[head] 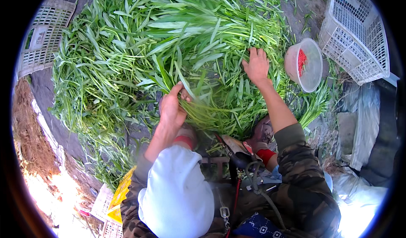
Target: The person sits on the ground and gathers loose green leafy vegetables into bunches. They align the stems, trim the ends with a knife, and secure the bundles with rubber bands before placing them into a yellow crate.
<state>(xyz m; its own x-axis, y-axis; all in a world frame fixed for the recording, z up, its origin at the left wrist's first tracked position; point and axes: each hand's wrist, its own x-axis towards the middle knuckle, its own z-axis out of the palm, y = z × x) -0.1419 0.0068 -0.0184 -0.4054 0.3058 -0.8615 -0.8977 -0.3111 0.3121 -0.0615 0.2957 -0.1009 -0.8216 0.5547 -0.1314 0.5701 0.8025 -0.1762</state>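
Long-leaved greens that look like water spinach lie in a wide heap (104, 57) before me. My left hand (171, 108) holds a small bunch of these greens (203, 111) by the stems, low between my feet; part of the bunch is blurred. Farther forward and to the right, my right hand (257, 66) lies palm down on the stems of a thick layer of greens (209, 28). Its fingertips dip among the leaves, so whether they grip any stems is hidden. To the right of that hand, a clear plastic tub (292, 60) contains thin red bands (302, 62).
A white plastic crate (352, 47) stands tilted at the right, and another white crate (47, 31) is at the far left. Near my left elbow is a yellow crate (122, 193). Loose greens (314, 108) lie below the tub. My shoe (263, 130) borders the heap.
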